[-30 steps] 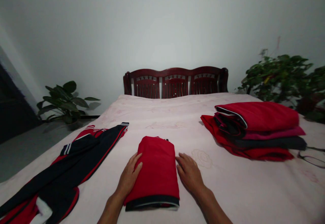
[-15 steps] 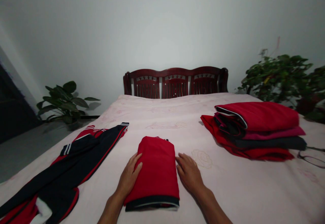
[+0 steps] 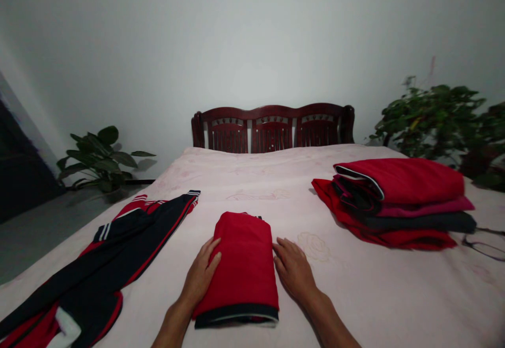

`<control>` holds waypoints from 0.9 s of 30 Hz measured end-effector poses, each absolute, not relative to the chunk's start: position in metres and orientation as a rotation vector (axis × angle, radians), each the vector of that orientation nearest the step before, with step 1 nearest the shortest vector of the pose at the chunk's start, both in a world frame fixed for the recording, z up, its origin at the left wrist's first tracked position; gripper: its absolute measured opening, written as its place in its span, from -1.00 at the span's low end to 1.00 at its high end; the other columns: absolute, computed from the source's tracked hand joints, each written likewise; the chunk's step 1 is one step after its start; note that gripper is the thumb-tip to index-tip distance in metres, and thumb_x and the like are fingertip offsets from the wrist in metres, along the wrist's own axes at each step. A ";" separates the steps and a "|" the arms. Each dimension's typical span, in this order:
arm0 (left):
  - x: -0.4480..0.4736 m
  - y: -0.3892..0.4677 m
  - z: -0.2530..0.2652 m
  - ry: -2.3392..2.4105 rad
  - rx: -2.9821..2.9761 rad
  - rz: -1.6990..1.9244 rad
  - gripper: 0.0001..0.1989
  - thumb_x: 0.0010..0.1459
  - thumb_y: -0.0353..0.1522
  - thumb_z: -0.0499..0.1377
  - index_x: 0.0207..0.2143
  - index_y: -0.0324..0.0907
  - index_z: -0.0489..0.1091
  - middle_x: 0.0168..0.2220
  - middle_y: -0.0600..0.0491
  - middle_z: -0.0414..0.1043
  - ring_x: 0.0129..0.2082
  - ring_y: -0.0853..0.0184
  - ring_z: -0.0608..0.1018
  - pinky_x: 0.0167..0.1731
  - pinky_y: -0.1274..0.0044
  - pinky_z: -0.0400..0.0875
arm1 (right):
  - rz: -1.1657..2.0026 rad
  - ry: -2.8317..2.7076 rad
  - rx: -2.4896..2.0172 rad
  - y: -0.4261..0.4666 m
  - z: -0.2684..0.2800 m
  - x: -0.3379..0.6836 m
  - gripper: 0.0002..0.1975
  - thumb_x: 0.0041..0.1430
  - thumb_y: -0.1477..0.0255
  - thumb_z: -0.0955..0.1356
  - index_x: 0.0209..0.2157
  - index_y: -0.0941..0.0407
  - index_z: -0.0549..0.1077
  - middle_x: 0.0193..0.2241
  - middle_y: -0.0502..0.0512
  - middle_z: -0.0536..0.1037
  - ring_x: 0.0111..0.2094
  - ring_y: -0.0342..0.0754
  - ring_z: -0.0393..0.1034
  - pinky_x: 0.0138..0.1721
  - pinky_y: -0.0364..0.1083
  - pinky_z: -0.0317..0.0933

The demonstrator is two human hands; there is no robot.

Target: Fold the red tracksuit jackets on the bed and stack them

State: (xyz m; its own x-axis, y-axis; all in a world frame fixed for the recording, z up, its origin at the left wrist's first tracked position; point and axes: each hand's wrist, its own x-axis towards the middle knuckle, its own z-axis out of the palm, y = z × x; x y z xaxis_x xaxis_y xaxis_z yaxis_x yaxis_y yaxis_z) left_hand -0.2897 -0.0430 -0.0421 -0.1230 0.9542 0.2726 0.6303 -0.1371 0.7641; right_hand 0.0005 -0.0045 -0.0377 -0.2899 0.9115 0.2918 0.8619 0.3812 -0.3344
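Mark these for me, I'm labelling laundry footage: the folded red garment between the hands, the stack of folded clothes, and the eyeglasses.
folded red garment (image 3: 244, 264), head view, middle of its top face.
stack of folded clothes (image 3: 410, 179), head view, top red layer.
eyeglasses (image 3: 484, 247), head view, dark frame beside the stack.

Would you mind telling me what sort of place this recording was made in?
Probably a room in a home: a pale pink embroidered cloth covers a bed or table, a carved wooden bench stands against the wall, and potted plants sit at both sides.
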 end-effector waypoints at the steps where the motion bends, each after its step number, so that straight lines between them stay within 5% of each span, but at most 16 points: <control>1: -0.290 -0.043 -0.042 1.755 1.770 1.145 -0.54 0.32 -0.19 -0.04 0.20 -0.09 0.26 0.29 -0.02 0.20 0.30 0.25 0.25 0.33 0.26 0.06 | 0.154 -2.217 -1.529 -0.004 -0.038 0.001 -0.56 0.28 0.42 0.18 0.15 0.06 0.41 0.22 0.11 0.36 0.26 0.07 0.16 0.31 0.13 -0.08; 27: -0.292 -0.042 -0.045 1.746 1.783 1.169 -0.55 0.32 -0.18 -0.02 0.20 -0.06 0.28 0.28 -0.01 0.22 0.29 0.24 0.27 0.32 0.25 0.09 | 0.139 -2.210 -1.528 -0.004 -0.038 0.000 -0.56 0.28 0.42 0.19 0.14 0.06 0.42 0.21 0.13 0.38 0.25 0.08 0.18 0.30 0.14 -0.05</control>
State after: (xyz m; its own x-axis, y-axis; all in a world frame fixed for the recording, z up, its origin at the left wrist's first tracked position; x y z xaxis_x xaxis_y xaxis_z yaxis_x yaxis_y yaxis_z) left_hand -0.2916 -0.0425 -0.0453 -0.1200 0.9494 0.2904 0.6305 -0.1531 0.7609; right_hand 0.0000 -0.0045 -0.0375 -0.2873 0.9088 0.3026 0.8637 0.3824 -0.3283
